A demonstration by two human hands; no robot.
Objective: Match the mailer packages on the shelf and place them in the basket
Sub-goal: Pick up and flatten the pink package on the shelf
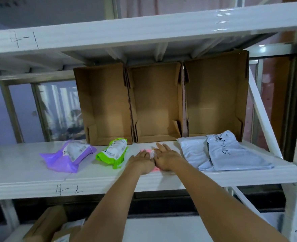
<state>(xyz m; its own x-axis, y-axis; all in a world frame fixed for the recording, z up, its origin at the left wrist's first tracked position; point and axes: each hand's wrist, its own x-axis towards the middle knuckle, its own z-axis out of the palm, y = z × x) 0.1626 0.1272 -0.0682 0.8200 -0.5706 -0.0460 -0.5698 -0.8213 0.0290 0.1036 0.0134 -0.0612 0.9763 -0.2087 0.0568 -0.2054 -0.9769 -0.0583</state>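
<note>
Both my hands, left [143, 161] and right [165, 158], lie flat, fingers straight, on the pink mailer [152, 153] (mostly hidden), long axis running away from me.

My left hand [143, 160] and right hand [166, 159] cover most of the pink mailer [146, 151]; its label is unreadable. Below the shelf [30, 175], cardboard boxes [46, 224] are cut off by the bottom edge.

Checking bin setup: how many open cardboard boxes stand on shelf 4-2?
3, side by side at the shelf's back: left brown cardboard box behind the purple and green mailers, middle box behind the hands, right box behind the grey mailers. None appear hidden.
</note>
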